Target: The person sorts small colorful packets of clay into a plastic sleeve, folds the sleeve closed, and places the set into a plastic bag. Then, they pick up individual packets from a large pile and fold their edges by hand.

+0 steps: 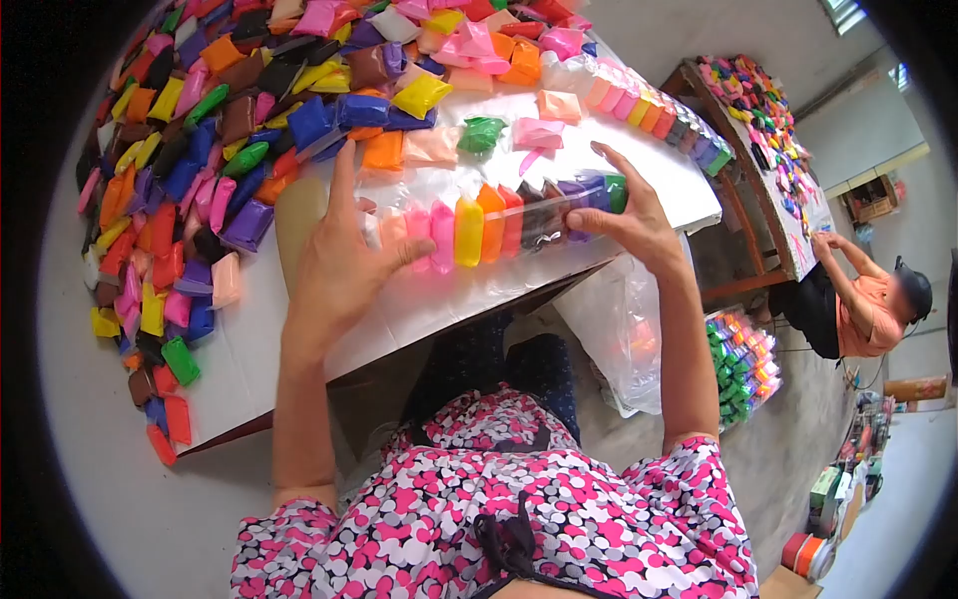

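A clear plastic bag of coloured packets [466, 232] is stretched lengthwise between my hands, above the table's near edge. Its row runs from pale and pink through yellow, orange, red and dark to purple and green. My left hand [344, 255] grips the pale end, thumb over the pink packets and index finger extended. At the other end my right hand [639, 220] holds on, thumb across the front near the purple packets. Fingers behind the bag are partly hidden. Just beyond it lie loose orange [382, 153], peach [431, 146], green [482, 135] and pink packets [538, 133].
A big heap of coloured packets [239, 120] covers the table's left and far side. Another filled clear bag [649, 105] lies at the far right. Below the edge hangs a plastic bag [629, 329], beside piled packs [740, 369]. A person [868, 304] works at another table.
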A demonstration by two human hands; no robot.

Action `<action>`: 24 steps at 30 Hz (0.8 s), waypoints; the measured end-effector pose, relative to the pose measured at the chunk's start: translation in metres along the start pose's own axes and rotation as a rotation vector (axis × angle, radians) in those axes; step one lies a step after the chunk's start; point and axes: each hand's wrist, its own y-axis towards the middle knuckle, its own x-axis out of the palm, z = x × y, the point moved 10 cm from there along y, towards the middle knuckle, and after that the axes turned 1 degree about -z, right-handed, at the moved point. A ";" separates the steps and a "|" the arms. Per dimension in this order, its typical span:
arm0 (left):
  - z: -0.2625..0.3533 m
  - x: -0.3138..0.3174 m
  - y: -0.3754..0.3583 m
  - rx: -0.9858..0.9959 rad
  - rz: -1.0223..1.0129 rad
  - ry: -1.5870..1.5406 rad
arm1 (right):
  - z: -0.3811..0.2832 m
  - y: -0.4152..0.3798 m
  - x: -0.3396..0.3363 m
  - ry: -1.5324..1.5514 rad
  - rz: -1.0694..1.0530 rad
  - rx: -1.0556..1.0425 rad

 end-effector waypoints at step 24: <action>0.021 0.007 0.008 0.483 -0.288 0.235 | 0.006 0.019 -0.002 -0.265 -0.031 0.018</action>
